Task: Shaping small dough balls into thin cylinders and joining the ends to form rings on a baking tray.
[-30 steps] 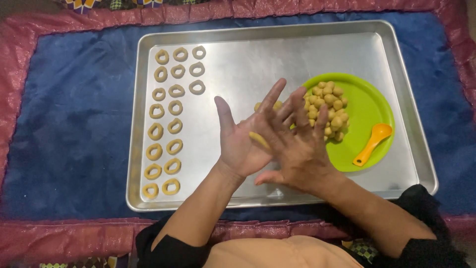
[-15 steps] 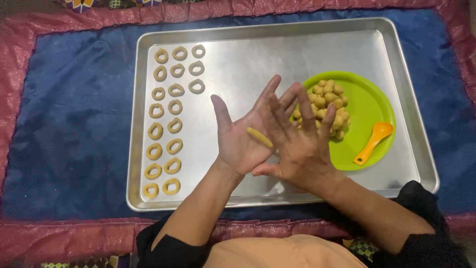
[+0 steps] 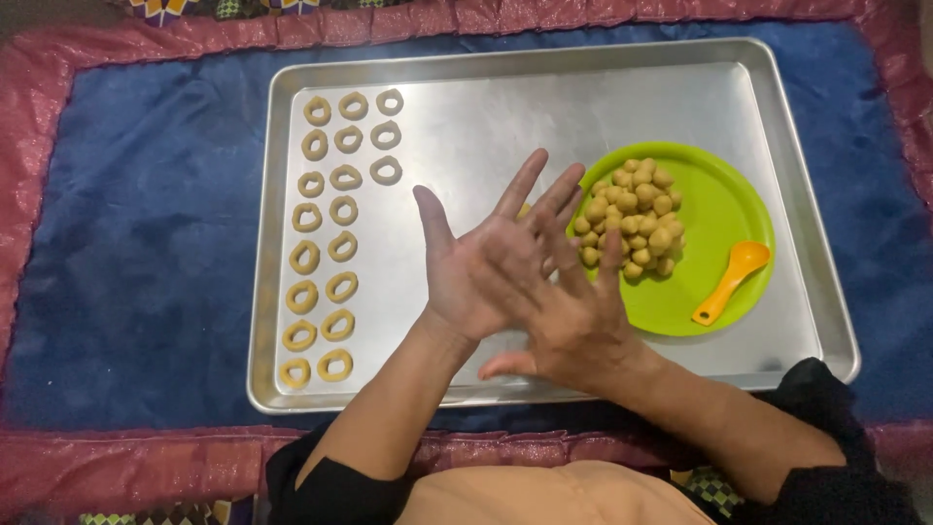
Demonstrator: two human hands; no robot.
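My left hand (image 3: pixel 462 267) is held palm up over a silver baking tray (image 3: pixel 544 107), fingers spread. My right hand (image 3: pixel 573 326) lies flat across it, palm down, fingers pointing away. A thin strip of yellow dough is pressed between the two palms and is almost fully hidden; only a small yellow tip (image 3: pixel 525 208) shows by the fingers. Just right of my hands, a green plate (image 3: pixel 724 190) holds a heap of small dough balls (image 3: pixel 632 219) and an orange spoon (image 3: pixel 731 282). Several dough rings (image 3: pixel 326 233) lie in rows on the tray's left side.
The tray rests on a blue mat (image 3: pixel 136 243) with a red border (image 3: pixel 97 467). Bare metal shows in the tray's upper middle, between the rings and the plate. My dark sleeves and tan lap are at the bottom edge.
My right hand has slid across the left palm toward me, covering the dough strip that showed on the palm half a second ago. The dough strip looked longer at 0.5 s than at 1 s.
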